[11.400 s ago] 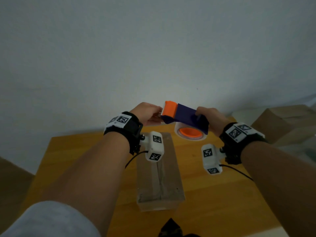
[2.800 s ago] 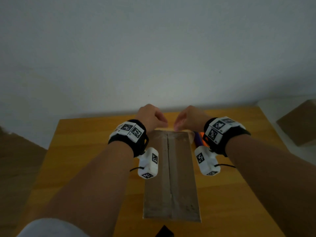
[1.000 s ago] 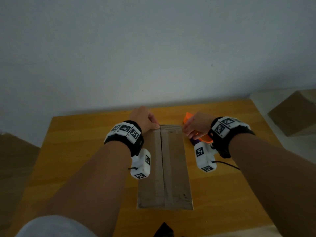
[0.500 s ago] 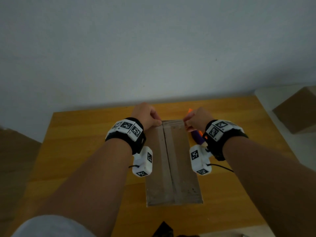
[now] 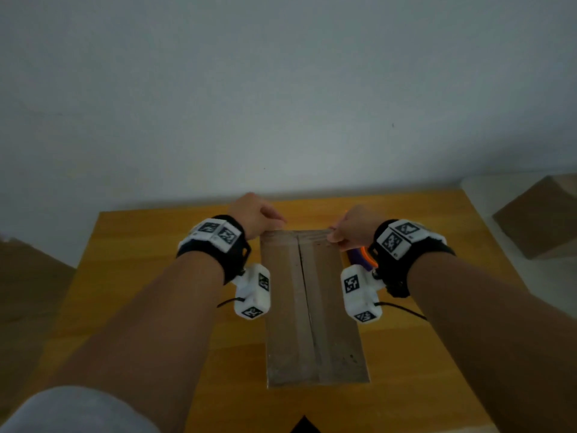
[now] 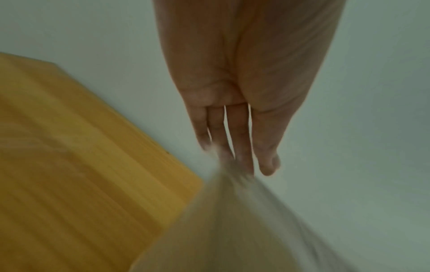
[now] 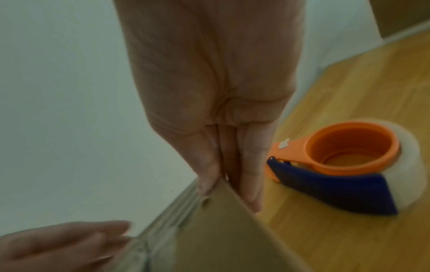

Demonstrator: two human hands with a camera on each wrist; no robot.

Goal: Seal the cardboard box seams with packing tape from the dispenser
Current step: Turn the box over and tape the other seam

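Observation:
A long cardboard box (image 5: 312, 310) lies lengthwise on the wooden table (image 5: 140, 276), with glossy tape over its centre seam (image 5: 301, 295). My left hand (image 5: 259, 217) is at the far left corner, its straight fingers (image 6: 232, 147) touching the blurred box (image 6: 232, 230) there. My right hand (image 5: 349, 229) pinches the far right corner (image 7: 218, 195) of the box between thumb and fingers (image 7: 250, 184). The orange and blue tape dispenser (image 7: 337, 169) lies on the table right of the box, mostly hidden behind my right wrist in the head view (image 5: 359, 257).
The table's far edge meets a pale wall (image 5: 281, 104). Another cardboard box (image 5: 537, 217) stands off the table to the right, and a brown surface (image 5: 25, 276) lies to the left. A small black object (image 5: 303, 425) shows at the near edge.
Long before, both hands held the dispenser above the box; it now lies on the table. In the last second the box shifted slightly right while both hands stayed at its far corners.

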